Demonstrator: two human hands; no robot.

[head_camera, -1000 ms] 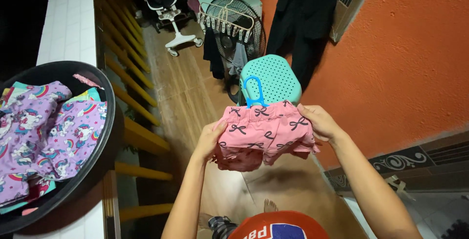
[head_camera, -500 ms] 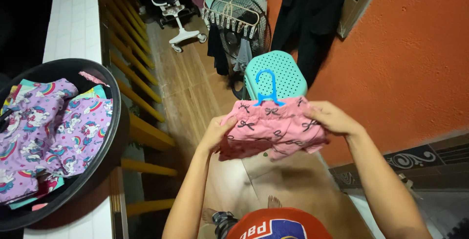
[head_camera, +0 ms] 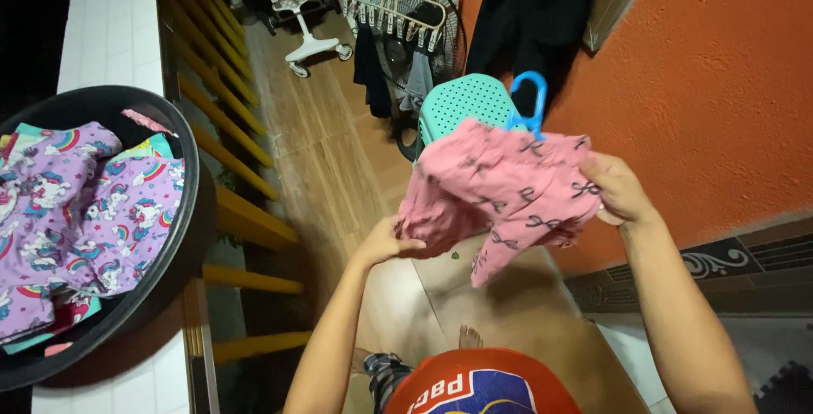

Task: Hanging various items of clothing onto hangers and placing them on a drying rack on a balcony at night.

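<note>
Both forearms bare, reaching forward and up from the bottom edge. Left hand [head_camera: 388, 243] lower, near centre, fingers curled shut in a grip, knuckles up. Right hand [head_camera: 616, 187] higher and further right, wrist bent, fingers and thumb pinched closed. Hands well apart.

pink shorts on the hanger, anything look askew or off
Yes: the pink shorts hang tilted and bunched on the blue hanger, high at the right hand and drooping toward the left hand. No damage shows.
</note>
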